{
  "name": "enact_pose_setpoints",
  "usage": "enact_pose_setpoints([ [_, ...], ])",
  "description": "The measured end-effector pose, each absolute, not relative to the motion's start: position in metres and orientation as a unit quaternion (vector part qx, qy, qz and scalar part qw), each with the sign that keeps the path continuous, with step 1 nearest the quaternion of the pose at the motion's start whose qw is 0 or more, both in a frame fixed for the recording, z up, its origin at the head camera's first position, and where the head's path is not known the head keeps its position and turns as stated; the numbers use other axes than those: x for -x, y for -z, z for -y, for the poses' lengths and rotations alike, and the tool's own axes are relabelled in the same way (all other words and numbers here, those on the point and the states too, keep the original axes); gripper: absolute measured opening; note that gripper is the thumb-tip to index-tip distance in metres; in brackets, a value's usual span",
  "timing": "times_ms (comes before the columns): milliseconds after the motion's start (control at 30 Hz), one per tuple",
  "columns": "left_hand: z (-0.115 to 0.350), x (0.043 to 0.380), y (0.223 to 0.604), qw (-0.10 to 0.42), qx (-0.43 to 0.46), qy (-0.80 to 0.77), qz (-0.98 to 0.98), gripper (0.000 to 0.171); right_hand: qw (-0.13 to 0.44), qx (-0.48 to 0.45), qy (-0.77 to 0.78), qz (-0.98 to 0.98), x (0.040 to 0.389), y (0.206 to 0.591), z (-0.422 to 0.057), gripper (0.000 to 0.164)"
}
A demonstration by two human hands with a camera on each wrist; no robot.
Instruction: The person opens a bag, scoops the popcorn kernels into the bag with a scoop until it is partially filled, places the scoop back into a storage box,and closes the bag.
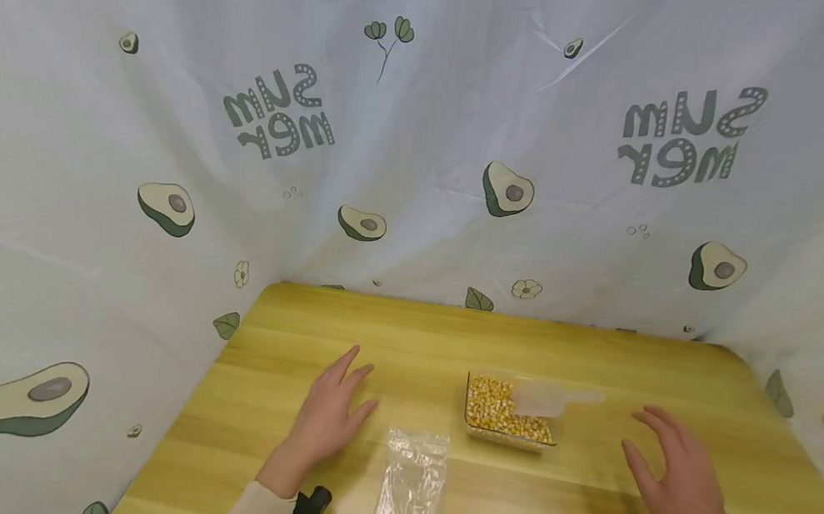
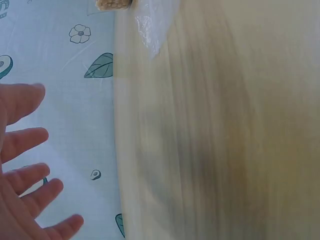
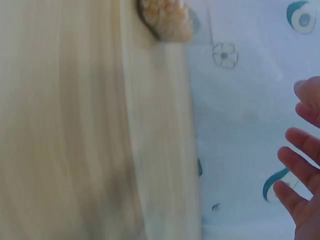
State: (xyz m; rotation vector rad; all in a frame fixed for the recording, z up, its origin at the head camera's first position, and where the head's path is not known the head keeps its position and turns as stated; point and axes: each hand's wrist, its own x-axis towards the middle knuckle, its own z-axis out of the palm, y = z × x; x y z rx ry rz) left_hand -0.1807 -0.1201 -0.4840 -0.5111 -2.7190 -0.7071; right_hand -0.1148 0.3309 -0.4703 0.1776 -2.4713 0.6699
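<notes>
My left hand hovers over the left part of the table, fingers spread and holding nothing. Just right of it lies a clear plastic zip bag, flat on the wood. Further back, right of the middle, a clear rectangular container holds yellow corn kernels. A translucent scoop rests in the kernels, its handle pointing right over the rim. To the right of that handle is my right hand, empty, its fingers loosely bent. Both wrist views show the fingers apart, with the container only partly in frame at the top.
The wooden table ends at a white curtain printed with avocados, leaves and mirrored lettering, which closes off the back and both sides. A small black device is strapped at my left wrist.
</notes>
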Motion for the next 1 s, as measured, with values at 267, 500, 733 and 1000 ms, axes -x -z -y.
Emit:
enact_pose_setpoints([
  [267, 0.111, 0.184, 0.486, 0.134, 0.187, 0.267, 0.936, 0.037, 0.348, -0.115, -0.239, 0.899, 0.120, 0.454, -0.287, 0.037],
  [500, 0.103, 0.179, 0.488, 0.048, 0.193, 0.270, 0.942, 0.027, 0.318, -0.184, -0.236, 0.900, 0.126, 0.453, -0.240, 0.036],
  [733, 0.092, 0.174, 0.499, 0.036, 0.216, 0.232, 0.948, 0.027, 0.185, -0.201, -0.251, 0.929, 0.125, 0.463, -0.185, 0.022],
  [1000, 0.081, 0.168, 0.506, 0.036, 0.223, 0.185, 0.956, 0.033, 0.052, -0.158, -0.273, 0.947, 0.128, 0.481, -0.151, 0.026],
])
